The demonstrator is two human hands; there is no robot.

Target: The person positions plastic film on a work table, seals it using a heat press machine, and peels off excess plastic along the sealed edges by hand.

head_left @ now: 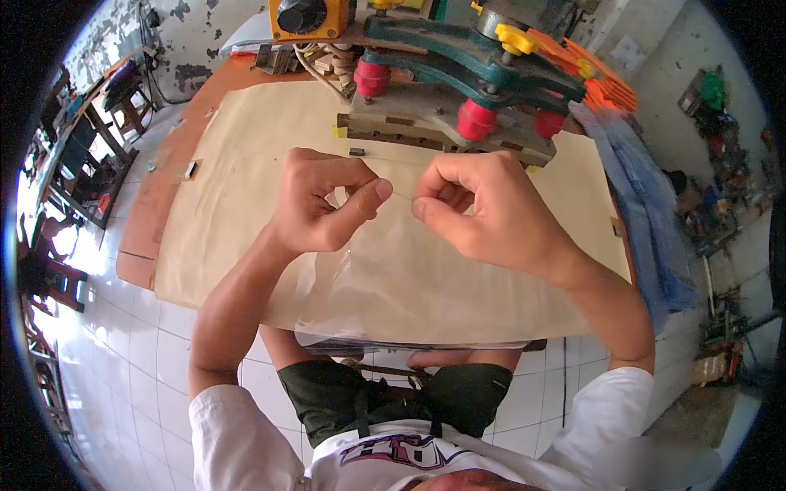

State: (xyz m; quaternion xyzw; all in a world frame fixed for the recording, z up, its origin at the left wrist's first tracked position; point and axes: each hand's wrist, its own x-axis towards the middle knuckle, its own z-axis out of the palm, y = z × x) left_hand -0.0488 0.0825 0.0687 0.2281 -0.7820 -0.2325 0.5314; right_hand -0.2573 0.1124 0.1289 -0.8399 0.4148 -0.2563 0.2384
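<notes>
My left hand (332,200) is raised over the table with thumb and fingertips pinched together. Facing it across a small gap, my right hand (479,204) is also closed in a pinch. A faint thin line shows between the two pinches, too fine to identify. Below the hands, a clear, shiny plastic sheet (360,286) lies on the cream table covering (221,204) and reaches its front edge. Beyond the hands stands a machine with a dark green metal frame (434,69) and red knobs (476,120). A small dark block (357,152) lies before it.
A yellow control box (309,18) with a black dial is at the back. Orange plastic pieces (594,78) lie at the back right, and blue translucent sheeting (647,204) hangs along the right edge. A small metallic piece (191,169) is at the left.
</notes>
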